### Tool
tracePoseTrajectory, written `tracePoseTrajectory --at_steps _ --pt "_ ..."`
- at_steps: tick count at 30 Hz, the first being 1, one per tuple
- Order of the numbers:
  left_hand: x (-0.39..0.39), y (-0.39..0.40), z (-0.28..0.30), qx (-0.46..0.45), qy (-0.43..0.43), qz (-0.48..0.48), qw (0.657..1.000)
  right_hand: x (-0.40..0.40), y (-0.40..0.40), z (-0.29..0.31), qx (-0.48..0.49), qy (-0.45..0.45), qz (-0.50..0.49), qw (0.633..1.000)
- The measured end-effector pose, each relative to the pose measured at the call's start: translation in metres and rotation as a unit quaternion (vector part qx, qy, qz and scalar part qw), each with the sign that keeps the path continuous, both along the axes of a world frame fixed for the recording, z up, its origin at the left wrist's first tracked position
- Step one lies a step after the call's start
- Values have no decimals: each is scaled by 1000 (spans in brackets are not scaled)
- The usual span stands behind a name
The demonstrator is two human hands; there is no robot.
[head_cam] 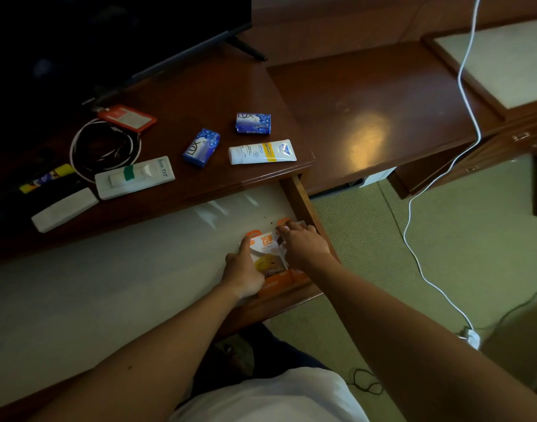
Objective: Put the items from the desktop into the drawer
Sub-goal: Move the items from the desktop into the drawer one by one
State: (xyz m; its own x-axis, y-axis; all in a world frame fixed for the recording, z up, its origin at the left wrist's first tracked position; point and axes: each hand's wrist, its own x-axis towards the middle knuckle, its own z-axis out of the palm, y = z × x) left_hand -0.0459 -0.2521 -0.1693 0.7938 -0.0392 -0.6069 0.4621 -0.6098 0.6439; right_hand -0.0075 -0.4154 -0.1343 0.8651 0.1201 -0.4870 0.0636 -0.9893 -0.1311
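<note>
The drawer (115,269) is pulled out below the desk and has a pale lining. In its right front corner lie orange and white packages (268,254), one partly over another. My left hand (243,269) grips the left edge of the nearer package. My right hand (303,242) rests on top of the packages, its fingertips on the far edge. On the desktop (200,95) lie two blue LUX soap bars (201,147) (253,123) and a white tube with a yellow band (262,151).
Further left on the desk are a white power strip (135,177), a white remote (65,210), coiled cables (104,147), a red card holder (126,117) and a TV (109,35). A white cable (413,208) hangs to a plug on the green carpet at right.
</note>
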Motion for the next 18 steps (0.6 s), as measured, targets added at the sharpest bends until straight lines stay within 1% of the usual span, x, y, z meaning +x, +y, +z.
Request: tracePoseTrajectory --at_steps 4,10,13,15,18 --pt "3 -1 7 2 -3 -4 1000 -1 3 0 -1 5 -7 1000" --pt "6 4 22 -19 -14 -29 999 -5 12 3 -11 21 -24 999" --pt "10 10 29 -26 1 -47 999 -4 13 6 -16 26 -25 999" --pt "15 14 36 -11 6 -61 998 -4 15 7 -18 20 -26 999" --pt "28 20 52 49 -21 -84 995 1 20 13 3 -21 -29 999"
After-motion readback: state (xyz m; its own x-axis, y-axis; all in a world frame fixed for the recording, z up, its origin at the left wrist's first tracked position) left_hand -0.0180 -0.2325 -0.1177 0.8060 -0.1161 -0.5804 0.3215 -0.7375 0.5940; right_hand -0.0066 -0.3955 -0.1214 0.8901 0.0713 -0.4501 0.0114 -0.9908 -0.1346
